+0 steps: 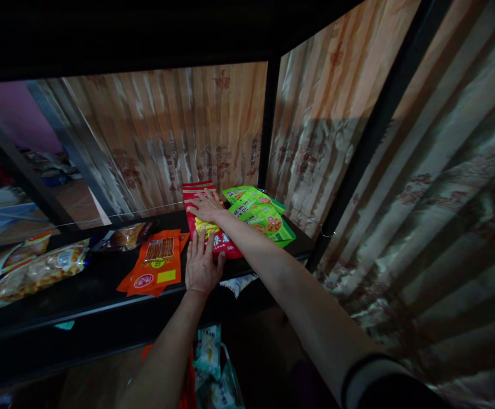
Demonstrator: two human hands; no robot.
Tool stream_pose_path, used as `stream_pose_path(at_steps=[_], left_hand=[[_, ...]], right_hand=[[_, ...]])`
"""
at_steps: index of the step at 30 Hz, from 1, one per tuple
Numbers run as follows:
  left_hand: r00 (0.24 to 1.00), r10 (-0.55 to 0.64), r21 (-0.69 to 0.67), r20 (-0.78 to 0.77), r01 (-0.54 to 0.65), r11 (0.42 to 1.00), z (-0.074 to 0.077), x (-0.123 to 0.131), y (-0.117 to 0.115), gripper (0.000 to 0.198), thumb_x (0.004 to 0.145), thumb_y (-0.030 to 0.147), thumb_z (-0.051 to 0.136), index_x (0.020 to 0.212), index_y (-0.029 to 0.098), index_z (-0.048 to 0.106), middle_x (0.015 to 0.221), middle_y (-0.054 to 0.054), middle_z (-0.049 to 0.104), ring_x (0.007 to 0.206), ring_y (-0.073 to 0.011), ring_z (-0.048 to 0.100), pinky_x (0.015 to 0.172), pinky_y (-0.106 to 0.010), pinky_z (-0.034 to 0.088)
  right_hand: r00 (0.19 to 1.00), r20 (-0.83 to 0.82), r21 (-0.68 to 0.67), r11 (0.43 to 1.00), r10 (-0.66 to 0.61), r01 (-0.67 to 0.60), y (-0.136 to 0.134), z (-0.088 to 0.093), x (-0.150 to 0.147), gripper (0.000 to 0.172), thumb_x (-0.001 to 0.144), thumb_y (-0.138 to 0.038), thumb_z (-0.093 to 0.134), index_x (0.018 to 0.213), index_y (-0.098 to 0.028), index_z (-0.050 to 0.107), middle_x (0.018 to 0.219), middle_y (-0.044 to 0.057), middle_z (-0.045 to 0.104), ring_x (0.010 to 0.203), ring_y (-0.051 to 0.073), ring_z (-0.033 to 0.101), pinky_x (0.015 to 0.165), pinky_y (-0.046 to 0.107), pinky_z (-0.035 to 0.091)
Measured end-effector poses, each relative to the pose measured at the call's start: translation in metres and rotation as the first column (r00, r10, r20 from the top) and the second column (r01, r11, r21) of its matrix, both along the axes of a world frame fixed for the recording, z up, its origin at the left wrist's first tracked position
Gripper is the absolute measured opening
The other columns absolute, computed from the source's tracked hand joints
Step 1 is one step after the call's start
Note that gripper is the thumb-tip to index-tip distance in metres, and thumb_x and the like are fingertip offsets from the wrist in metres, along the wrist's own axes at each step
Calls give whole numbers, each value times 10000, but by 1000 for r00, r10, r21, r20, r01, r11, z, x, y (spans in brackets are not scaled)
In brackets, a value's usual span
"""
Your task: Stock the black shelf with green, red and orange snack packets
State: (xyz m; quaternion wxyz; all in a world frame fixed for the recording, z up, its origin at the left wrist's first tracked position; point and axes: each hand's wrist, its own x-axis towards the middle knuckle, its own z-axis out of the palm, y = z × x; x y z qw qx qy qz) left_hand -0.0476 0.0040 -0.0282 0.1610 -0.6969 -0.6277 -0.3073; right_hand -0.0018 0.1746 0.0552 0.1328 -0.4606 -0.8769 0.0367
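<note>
A red snack bag [229,248] with yellow pictures lies on the black shelf [102,284]. Flat on its upper part rests my right hand [206,205], fingers spread. My left hand [203,265] touches the bag's lower left part, its fingers stretched out and apart. Several green snack bags [268,221] overlap just right of the red one. To the left of my left hand lie orange packets [156,264], one partly over another.
Further left on the shelf are a brown packet [127,236] and a long clear bag of snacks [42,271]. Black posts [271,125] and patterned curtains [166,136] stand behind and at the right. Below are light-green packets [208,349].
</note>
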Motion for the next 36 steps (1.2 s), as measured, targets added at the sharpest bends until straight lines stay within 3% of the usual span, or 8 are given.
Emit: stream_pose_path(at_steps=[8,13,19,24,36], left_hand=[[1000,14,-3,-14,-14,1000,2,1,-2,543,887,404,442,1362,142,463,1483,-154,348,1396,-306,252,1094,-493,293],[1000,12,5,-27,-12,1000,4,2,-3,532,879,384,459,1355,148,472,1472,-143,372,1395,-299,256,1102,-493,278],[999,10,-30,-30,-11,1000,1,1,-1,519,884,373,442,1350,147,475,1454,-145,402,1373,-289,309,1108,-490,266],[999,16,-41,-28,-17,999,2,2,-1,517,881,371,445,1335,128,488,1433,-167,425,1358,-300,334,1108,-482,269],[999,16,1,-36,-16,1000,2,0,-2,491,865,368,466,1295,137,521,1386,-178,464,1325,-313,373,1088,-495,301]], right_hand=[[1000,-9,-13,1000,10,-10,-24,-3,17,612,906,-602,198,1433,-321,332,1558,3,203,1437,299,85,1132,514,52],[998,0,31,998,55,-55,-32,-9,19,580,916,-578,200,1420,-334,353,1562,-18,186,1445,268,43,1138,492,11],[1000,22,-94,995,19,-17,-30,-21,18,615,898,-625,169,1444,-365,277,1571,-22,140,1445,289,7,1123,539,-14],[999,39,-121,992,20,-15,-26,-26,19,686,855,-706,165,1455,-380,225,1578,-41,72,1443,287,-44,1125,524,-51],[1000,12,-117,993,6,-4,-28,-29,18,659,864,-678,238,1454,-386,218,1579,-23,70,1443,294,-27,1125,532,-31]])
